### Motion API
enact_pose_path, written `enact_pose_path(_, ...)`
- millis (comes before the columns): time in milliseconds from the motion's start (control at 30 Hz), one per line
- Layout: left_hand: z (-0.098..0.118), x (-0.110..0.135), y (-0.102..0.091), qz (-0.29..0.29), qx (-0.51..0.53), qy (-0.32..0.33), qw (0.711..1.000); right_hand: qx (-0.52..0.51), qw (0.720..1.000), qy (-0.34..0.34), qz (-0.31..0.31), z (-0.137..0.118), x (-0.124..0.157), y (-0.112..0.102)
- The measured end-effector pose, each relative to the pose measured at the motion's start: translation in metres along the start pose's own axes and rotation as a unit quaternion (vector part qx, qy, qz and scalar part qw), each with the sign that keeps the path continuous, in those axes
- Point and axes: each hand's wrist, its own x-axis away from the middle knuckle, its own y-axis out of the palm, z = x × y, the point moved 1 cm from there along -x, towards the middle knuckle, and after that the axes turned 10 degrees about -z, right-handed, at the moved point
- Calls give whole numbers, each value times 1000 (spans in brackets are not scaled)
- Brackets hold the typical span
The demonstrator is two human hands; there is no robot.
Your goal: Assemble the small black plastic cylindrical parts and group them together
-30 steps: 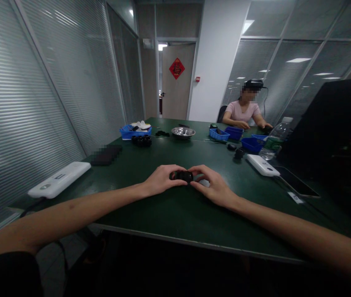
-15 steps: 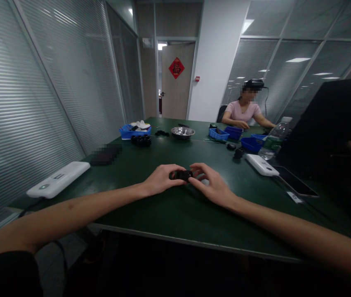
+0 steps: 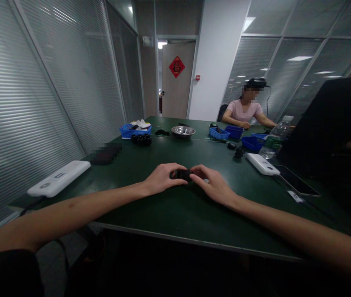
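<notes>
A small black part (image 3: 184, 175), too dark to name more closely, is held between my two hands above the green table (image 3: 169, 218). My left hand (image 3: 163, 178) grips it from the left, thumb and fingers closed on it. On the other side, the thumb and fingertips of my right hand (image 3: 211, 182) pinch its right end. My fingers cover both ends of the part.
A metal bowl (image 3: 183, 132) stands farther back. Beyond my left hand are black parts (image 3: 141, 140) and a filled blue basket (image 3: 135, 130). To the right are blue bins (image 3: 252, 143), a water bottle (image 3: 274, 138), a white power bank (image 3: 262, 164) and a phone (image 3: 297, 180). A co-worker (image 3: 246, 109) sits across.
The black part has turned slightly between my fingers, and my right fingertips have shifted a little on it. Both hands stay in about the same place.
</notes>
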Motion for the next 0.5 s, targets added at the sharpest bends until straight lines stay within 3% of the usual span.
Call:
enact_pose_path(267, -6, 0, 2, -2, -4, 0, 1000, -1, 997, -83, 1, 2, 2, 0)
enact_pose_path(367, -2, 1, 0, -3, -3, 5, 1000, -11, 999, -35, 11, -2, 1, 0)
enact_pose_path(500, 0, 1, -1, -5, -12, 11, 1000, 11, 1000, 4, -26, -4, 0, 0)
